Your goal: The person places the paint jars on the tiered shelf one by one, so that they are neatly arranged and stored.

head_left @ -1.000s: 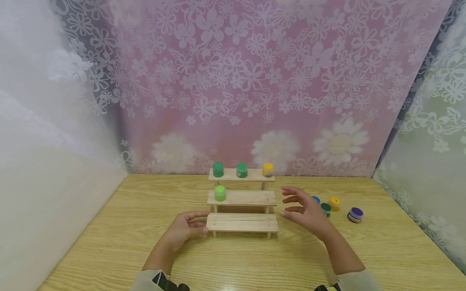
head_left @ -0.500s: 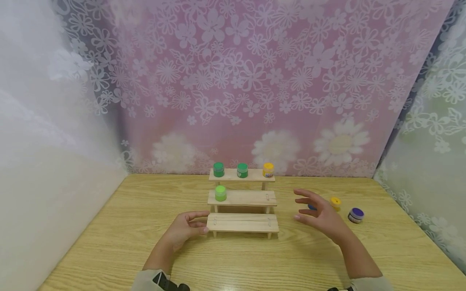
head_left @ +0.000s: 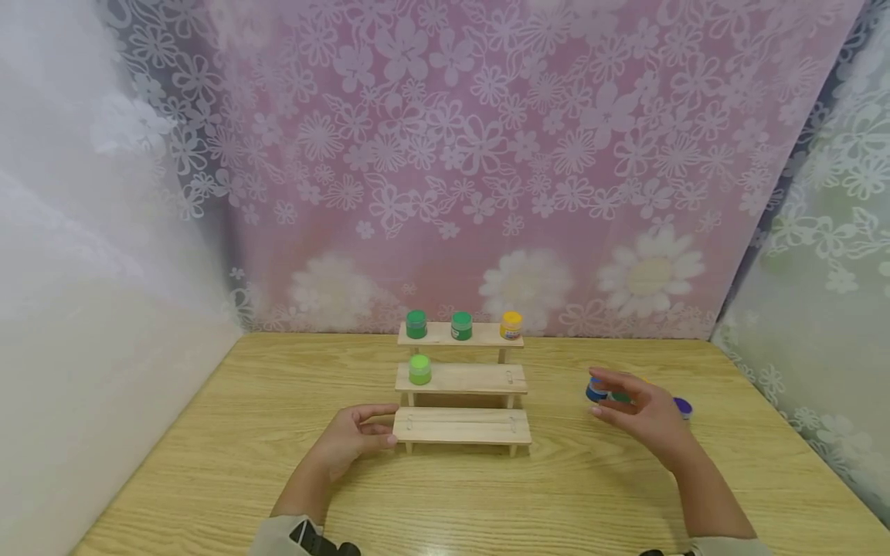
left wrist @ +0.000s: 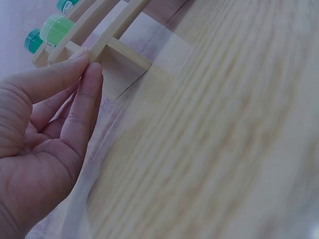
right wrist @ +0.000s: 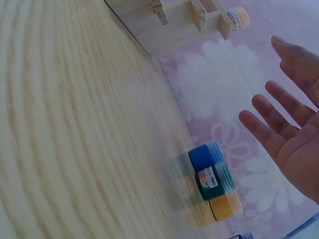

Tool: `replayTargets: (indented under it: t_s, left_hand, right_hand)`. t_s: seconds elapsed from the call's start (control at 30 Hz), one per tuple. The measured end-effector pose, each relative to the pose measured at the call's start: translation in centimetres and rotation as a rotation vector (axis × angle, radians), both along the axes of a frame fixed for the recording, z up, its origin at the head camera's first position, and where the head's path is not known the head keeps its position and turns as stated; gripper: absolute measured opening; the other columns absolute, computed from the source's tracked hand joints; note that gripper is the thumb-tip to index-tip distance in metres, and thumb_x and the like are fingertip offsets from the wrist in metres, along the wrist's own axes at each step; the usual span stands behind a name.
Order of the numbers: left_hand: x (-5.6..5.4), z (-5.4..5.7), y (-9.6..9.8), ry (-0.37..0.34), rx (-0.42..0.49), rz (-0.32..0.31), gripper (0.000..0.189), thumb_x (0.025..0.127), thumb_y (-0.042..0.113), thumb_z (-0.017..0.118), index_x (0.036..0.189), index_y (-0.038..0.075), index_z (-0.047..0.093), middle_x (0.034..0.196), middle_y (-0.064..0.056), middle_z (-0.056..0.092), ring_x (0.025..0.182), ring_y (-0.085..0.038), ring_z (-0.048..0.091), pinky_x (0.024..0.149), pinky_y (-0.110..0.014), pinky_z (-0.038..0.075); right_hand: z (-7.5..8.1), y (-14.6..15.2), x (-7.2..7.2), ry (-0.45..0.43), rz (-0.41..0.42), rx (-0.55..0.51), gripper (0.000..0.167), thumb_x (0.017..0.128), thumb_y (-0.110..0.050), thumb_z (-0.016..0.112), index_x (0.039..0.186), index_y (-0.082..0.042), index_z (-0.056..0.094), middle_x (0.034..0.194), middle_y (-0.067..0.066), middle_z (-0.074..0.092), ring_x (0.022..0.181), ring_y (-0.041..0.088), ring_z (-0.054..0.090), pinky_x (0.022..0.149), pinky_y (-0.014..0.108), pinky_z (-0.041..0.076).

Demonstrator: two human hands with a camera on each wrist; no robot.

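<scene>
A three-tier wooden step shelf [head_left: 462,425] stands in the middle of the table. My left hand [head_left: 351,440] pinches the left end of its lowest step between thumb and fingers. On the top step are two green paint jars [head_left: 462,326] and a yellow one [head_left: 511,326]; a light green paint jar [head_left: 419,370] sits at the middle step's left end. My right hand [head_left: 647,417] hovers over jars at the right, fingers spread and holding nothing. A blue paint jar [right wrist: 202,158], a dark green jar [right wrist: 209,183] and a yellow-orange jar [right wrist: 223,206] stand side by side there, partly hidden in the head view.
A purple-lidded jar [head_left: 684,407] stands just right of my right hand. Flowered pink cloth [head_left: 445,193] hangs behind the table's back edge, with pale walls of cloth at both sides. Bare wood tabletop [head_left: 459,502] lies before the shelf.
My right hand has moved rightward, away from the shelf and over the loose jars, exposing the blue jar and covering part of the others. The left hand stays at the shelf.
</scene>
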State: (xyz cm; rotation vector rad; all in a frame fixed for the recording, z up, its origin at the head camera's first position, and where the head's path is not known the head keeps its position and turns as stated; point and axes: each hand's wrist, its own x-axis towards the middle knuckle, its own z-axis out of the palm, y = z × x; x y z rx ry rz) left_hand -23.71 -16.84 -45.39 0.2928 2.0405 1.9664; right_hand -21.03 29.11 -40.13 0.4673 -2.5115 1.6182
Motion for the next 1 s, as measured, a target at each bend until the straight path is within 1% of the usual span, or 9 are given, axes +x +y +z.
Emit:
replayTargets:
  t_s: [0.13,0.23,0.43,0.53,0.63,0.73,0.8,0.87,1.0]
  left_hand:
    - [0.0,-0.1,-0.1,-0.004,0.001,0.003,0.06,0.081,0.004,0.079,0.136,-0.003,0.055,0.107,-0.015,0.067,0.095,-0.022,0.067,0.081,-0.033,0.056]
    - [0.0,-0.2,-0.2,-0.002,0.0,0.003,0.06,0.081,0.003,0.079,0.135,-0.003,0.055,0.107,-0.015,0.067,0.095,-0.022,0.067,0.081,-0.033,0.056]
    - [-0.1,-0.3,-0.2,0.007,-0.002,0.0,0.06,0.081,0.004,0.079,0.136,-0.002,0.055,0.108,-0.015,0.067,0.094,-0.022,0.067,0.08,-0.033,0.056]
    - [-0.2,-0.3,-0.1,0.007,-0.001,-0.005,0.06,0.081,0.005,0.079,0.136,-0.002,0.055,0.11,-0.014,0.067,0.094,-0.022,0.067,0.081,-0.033,0.056]
    - [-0.1,-0.2,-0.1,0.0,-0.006,-0.006,0.06,0.081,0.005,0.079,0.136,-0.002,0.055,0.106,-0.014,0.068,0.094,-0.022,0.067,0.081,-0.033,0.056]
    - [0.0,-0.1,-0.1,0.002,-0.008,-0.006,0.06,0.082,0.004,0.078,0.136,-0.003,0.054,0.104,-0.014,0.068,0.094,-0.022,0.067,0.081,-0.033,0.056]
    - [0.0,0.0,0.0,0.002,-0.004,-0.005,0.06,0.082,0.003,0.078,0.136,-0.003,0.054,0.104,-0.014,0.068,0.094,-0.022,0.067,0.081,-0.033,0.055]
    - [0.0,0.0,0.0,0.003,0.001,-0.004,0.06,0.082,0.003,0.078,0.136,-0.004,0.053,0.106,-0.015,0.068,0.094,-0.022,0.067,0.081,-0.033,0.056]
    - [0.0,-0.1,-0.1,-0.004,0.003,0.001,0.061,0.081,0.003,0.078,0.136,-0.003,0.054,0.107,-0.015,0.068,0.095,-0.023,0.067,0.081,-0.032,0.056]
  right_hand:
    - [-0.1,0.7,0.0,0.016,-0.033,-0.002,0.052,0.091,-0.017,0.071,0.139,-0.006,0.054,0.127,-0.016,0.058,0.108,-0.002,0.057,0.084,0.024,0.054]
    - [-0.2,1.2,0.1,0.025,-0.063,-0.001,0.052,0.091,-0.016,0.072,0.138,-0.005,0.055,0.128,-0.016,0.057,0.108,-0.005,0.056,0.083,0.023,0.054]
    - [-0.5,2.7,0.2,0.03,-0.104,0.007,0.052,0.091,-0.015,0.071,0.139,-0.007,0.054,0.127,-0.022,0.055,0.108,-0.003,0.056,0.082,0.018,0.052]
    - [-0.7,3.5,0.2,0.027,-0.116,0.027,0.052,0.092,-0.016,0.071,0.14,-0.007,0.053,0.126,-0.022,0.055,0.11,-0.002,0.055,0.082,0.016,0.051]
    - [-0.9,4.1,0.1,-0.001,-0.134,0.071,0.055,0.092,-0.022,0.071,0.141,-0.008,0.052,0.131,-0.015,0.055,0.109,-0.006,0.054,0.08,0.017,0.052]
    - [-1.1,4.5,0.1,-0.045,-0.162,0.126,0.059,0.091,-0.03,0.072,0.142,-0.009,0.051,0.138,0.001,0.054,0.109,-0.005,0.054,0.08,0.018,0.052]
    - [-1.2,4.6,0.0,-0.072,-0.182,0.162,0.061,0.091,-0.033,0.071,0.143,-0.009,0.051,0.14,0.013,0.052,0.113,0.003,0.055,0.08,0.018,0.051]
    - [-1.3,4.7,-0.1,-0.097,-0.192,0.183,0.063,0.091,-0.034,0.071,0.144,-0.008,0.049,0.142,0.02,0.048,0.118,0.017,0.055,0.08,0.018,0.051]
    - [-1.7,4.7,-0.3,-0.137,-0.194,0.186,0.067,0.091,-0.033,0.071,0.146,-0.005,0.045,0.145,0.023,0.044,0.125,0.04,0.048,0.079,0.022,0.052]
